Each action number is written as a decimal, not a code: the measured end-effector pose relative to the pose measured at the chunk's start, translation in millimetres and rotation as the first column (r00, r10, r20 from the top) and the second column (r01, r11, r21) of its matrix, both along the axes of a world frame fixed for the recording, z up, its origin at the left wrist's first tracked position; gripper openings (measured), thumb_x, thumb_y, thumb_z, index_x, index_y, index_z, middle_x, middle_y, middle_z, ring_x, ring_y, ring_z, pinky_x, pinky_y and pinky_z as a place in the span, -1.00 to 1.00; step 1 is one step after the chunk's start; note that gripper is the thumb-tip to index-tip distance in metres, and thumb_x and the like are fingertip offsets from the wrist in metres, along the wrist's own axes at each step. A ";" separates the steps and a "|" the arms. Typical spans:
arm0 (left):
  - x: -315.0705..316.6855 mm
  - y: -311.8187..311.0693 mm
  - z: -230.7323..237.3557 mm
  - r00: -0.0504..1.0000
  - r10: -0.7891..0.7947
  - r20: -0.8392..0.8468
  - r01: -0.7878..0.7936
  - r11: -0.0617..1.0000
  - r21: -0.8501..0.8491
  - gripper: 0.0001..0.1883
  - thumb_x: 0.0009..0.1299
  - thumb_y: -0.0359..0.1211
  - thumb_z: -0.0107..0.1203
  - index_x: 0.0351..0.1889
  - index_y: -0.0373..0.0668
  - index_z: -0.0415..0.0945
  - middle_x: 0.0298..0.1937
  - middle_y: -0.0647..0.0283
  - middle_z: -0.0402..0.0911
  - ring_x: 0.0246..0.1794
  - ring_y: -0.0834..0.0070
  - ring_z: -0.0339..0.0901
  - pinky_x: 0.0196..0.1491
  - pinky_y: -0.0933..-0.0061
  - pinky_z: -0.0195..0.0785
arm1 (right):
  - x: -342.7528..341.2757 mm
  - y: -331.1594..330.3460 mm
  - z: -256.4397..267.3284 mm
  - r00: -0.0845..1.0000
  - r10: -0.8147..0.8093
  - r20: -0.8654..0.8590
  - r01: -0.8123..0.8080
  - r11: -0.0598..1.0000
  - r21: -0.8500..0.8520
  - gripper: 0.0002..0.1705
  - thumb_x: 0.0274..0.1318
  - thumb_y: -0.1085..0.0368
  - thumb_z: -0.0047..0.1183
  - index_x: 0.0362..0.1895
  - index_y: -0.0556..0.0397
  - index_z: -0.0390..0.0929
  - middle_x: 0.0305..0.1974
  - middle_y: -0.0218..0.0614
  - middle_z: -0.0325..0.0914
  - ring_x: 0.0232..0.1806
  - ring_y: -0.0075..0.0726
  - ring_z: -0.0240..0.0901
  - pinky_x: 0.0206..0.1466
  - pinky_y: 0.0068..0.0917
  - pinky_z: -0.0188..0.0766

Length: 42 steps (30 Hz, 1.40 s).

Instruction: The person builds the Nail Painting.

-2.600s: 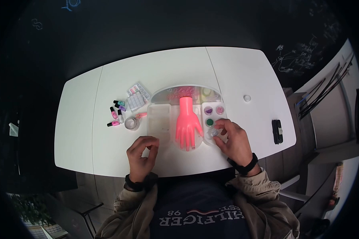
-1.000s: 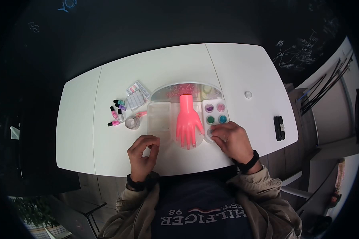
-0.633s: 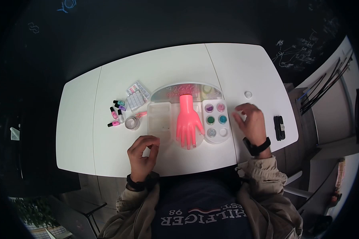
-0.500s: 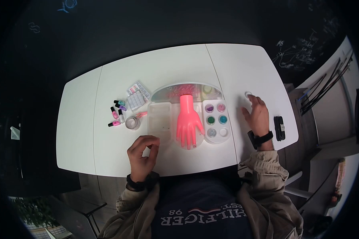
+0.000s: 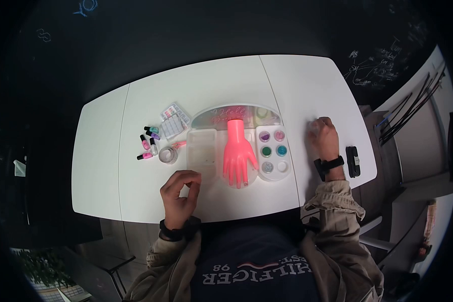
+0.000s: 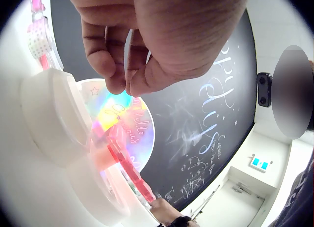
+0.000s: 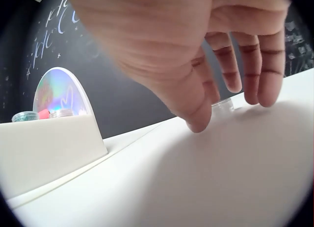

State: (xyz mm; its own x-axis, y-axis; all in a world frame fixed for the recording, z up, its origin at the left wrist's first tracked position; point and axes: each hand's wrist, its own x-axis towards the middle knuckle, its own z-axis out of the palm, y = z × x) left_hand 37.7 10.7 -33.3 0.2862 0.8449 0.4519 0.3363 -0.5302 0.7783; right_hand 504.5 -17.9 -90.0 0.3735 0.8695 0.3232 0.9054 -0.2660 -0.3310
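Observation:
On the table's right part, my right hand (image 5: 325, 141) curls its thumb and fingers round a small clear jar (image 7: 224, 106), low at the tabletop. My left hand (image 5: 180, 194) hovers before the white case (image 5: 201, 132); its thumb and fingertips meet, with nothing visible between them. A pink mannequin hand (image 5: 238, 151) lies palm-down in the middle, with something shiny on one fingertip. Beside it, a white holder (image 5: 273, 176) carries purple, pink, green, teal and silver jars (image 5: 268, 167), plus one bare round slot (image 5: 283, 166).
At the left lie several nail polish bottles (image 5: 145, 143), a roll of tape (image 5: 167, 155) and clear compartment boxes (image 5: 172, 126). An iridescent half-round panel (image 5: 206, 119) stands behind the mannequin hand. A black pouch (image 5: 353, 161) lies near the table's right edge.
My right hand has left the silver jar in the holder and moved right and away from me to the lone clear jar. My left hand keeps its pose.

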 end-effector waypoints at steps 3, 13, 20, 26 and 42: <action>0.1 0.4 0.1 1.000 0.001 -0.001 -0.001 1.000 -0.003 -0.76 0.35 -0.74 0.29 -0.13 -0.26 0.77 -0.12 0.18 0.82 -0.26 0.49 0.76 -0.14 0.49 0.61 | -4.6 0.5 8.1 0.999 0.002 -0.041 -0.003 1.000 -0.016 -0.78 0.06 0.43 0.42 -0.16 0.14 0.77 -0.08 0.04 0.77 -0.12 0.17 0.78 -0.06 -0.06 0.70; 0.2 -0.3 -3.0 1.000 -0.014 -0.005 0.014 0.999 -0.046 -0.77 0.37 -0.74 0.27 -0.14 -0.25 0.76 -0.08 0.18 0.81 -0.21 0.54 0.72 -0.10 0.51 0.58 | -72.1 -31.5 70.1 0.950 0.177 -0.257 -0.155 0.982 0.105 -0.72 0.06 0.41 0.49 -0.11 0.14 0.77 -0.17 -0.06 0.79 -0.26 -0.01 0.72 -0.15 -0.19 0.67; 1.5 -0.6 -3.8 1.000 -0.027 -0.004 0.027 0.999 -0.043 -0.76 0.36 -0.74 0.27 -0.13 -0.25 0.76 -0.08 0.18 0.81 -0.22 0.54 0.73 -0.10 0.50 0.58 | -107.4 -59.2 83.2 0.896 0.340 -0.287 -0.325 0.941 0.100 -0.69 0.03 0.37 0.54 -0.11 0.10 0.78 -0.11 -0.14 0.80 -0.04 0.12 0.73 0.03 -0.10 0.68; 2.0 -0.3 -4.1 1.000 -0.022 -0.011 0.022 1.000 -0.018 -0.72 0.33 -0.75 0.28 -0.12 -0.21 0.77 -0.12 0.20 0.83 -0.22 0.47 0.77 -0.15 0.48 0.61 | -115.0 -66.9 73.4 0.884 0.403 -0.238 -0.389 0.915 0.105 -0.74 0.06 0.34 0.54 -0.15 0.06 0.80 -0.13 -0.19 0.80 -0.06 0.08 0.73 0.03 -0.08 0.69; 2.5 0.0 -4.2 0.999 -0.035 -0.014 0.035 0.999 -0.021 -0.74 0.34 -0.74 0.27 -0.11 -0.24 0.76 -0.10 0.18 0.82 -0.24 0.48 0.76 -0.15 0.47 0.61 | -121.7 -66.7 67.8 0.895 0.384 -0.227 -0.371 0.923 0.098 -0.80 0.10 0.28 0.55 -0.23 0.04 0.82 -0.16 -0.25 0.75 -0.09 0.02 0.71 -0.02 -0.11 0.69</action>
State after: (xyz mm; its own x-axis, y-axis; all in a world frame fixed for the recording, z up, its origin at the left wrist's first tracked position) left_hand 40.2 10.8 -37.5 0.3221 0.8432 0.4304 0.3290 -0.5260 0.7843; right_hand 382.8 -84.5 -22.2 0.0917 0.9453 0.3131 0.8272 0.1027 -0.5525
